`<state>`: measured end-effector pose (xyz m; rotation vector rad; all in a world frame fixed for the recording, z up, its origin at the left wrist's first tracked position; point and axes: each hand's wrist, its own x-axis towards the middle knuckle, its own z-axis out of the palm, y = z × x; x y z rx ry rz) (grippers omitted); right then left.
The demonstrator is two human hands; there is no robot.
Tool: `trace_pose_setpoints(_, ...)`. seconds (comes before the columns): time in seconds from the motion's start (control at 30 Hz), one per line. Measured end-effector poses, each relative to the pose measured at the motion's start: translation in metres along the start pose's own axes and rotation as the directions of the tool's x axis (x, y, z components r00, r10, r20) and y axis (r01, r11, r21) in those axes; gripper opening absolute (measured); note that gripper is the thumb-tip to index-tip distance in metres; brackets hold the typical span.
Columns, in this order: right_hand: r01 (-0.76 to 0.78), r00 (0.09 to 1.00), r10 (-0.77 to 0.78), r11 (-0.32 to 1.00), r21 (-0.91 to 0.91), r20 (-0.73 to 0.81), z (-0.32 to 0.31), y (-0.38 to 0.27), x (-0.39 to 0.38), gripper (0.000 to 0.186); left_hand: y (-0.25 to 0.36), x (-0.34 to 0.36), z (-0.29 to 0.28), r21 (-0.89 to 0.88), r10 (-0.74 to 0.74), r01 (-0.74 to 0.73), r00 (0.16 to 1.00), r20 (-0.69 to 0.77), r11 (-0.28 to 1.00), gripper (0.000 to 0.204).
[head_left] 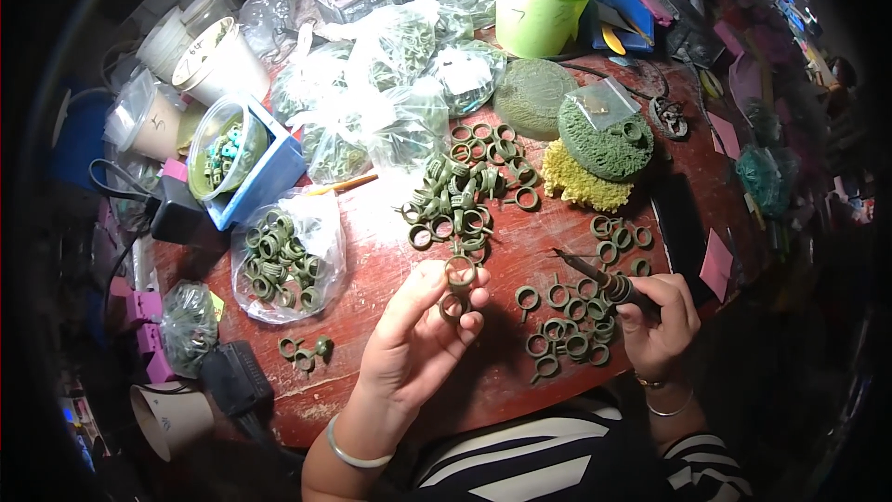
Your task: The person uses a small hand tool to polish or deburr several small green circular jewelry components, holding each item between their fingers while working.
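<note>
My left hand [409, 339] is raised over the near middle of the red table, its fingers pinching green rings [460, 284], one above the other. My right hand [662, 321] grips a dark pen-like tool [595, 272] whose thin tip points left, resembling a soldering iron or wax pen. The tip is apart from the held rings. Below the tool lies a loose group of similar green rings [576, 346]. Beyond my left hand is a larger heap of green rings [446, 195]. More rings fill an open clear plastic bag [286, 260] to the left.
Filled clear bags [390, 46], a lime-green bucket [539, 19] and round green pads [604, 144] stand at the back. A yellow sponge-like piece [581, 181] lies under one pad. At left are a blue tray [251, 177], tubs and a black adapter [237, 376].
</note>
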<state>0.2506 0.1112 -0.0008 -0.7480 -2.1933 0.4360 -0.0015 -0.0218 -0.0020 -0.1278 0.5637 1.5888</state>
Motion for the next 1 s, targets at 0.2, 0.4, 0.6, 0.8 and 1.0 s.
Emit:
trace_pose_setpoints(0.2, -0.016, 1.0, 0.016, 1.0, 0.026, -0.003, 0.003, 0.0, 0.0, 0.032, 0.001, 0.0, -0.003, -0.064, -0.001, 0.005, 0.998, 0.065, 0.998, 0.026)
trace_pose_setpoints(0.4, -0.004, 1.0, 0.004, 1.0, 0.022, -0.009, 0.003, 0.001, 0.0, 0.032, 0.0, 0.003, -0.003, -0.156, -0.065, 0.073, 0.996, 0.054, 0.985, 0.027)
trace_pose_setpoints(0.6, 0.017, 1.0, -0.017, 1.0, 0.02, 0.011, 0.004, 0.001, 0.002, 0.033, -0.003, 0.0, -0.006, -0.044, -0.116, 0.116, 0.993, 0.005, 0.992, 0.026)
trace_pose_setpoints(0.8, 0.036, 0.998, -0.037, 0.999, 0.013, 0.049, 0.004, -0.001, 0.004, 0.034, -0.003, 0.0, -0.005, 0.05, -0.13, 0.132, 0.991, -0.043, 0.99, 0.021)
trace_pose_setpoints(1.0, 0.052, 0.993, -0.062, 0.994, 0.097, 0.096, 0.004, -0.009, 0.009, 0.034, -0.002, 0.002, -0.006, 0.043, -0.182, 0.182, 0.983, 0.008, 0.982, 0.023)
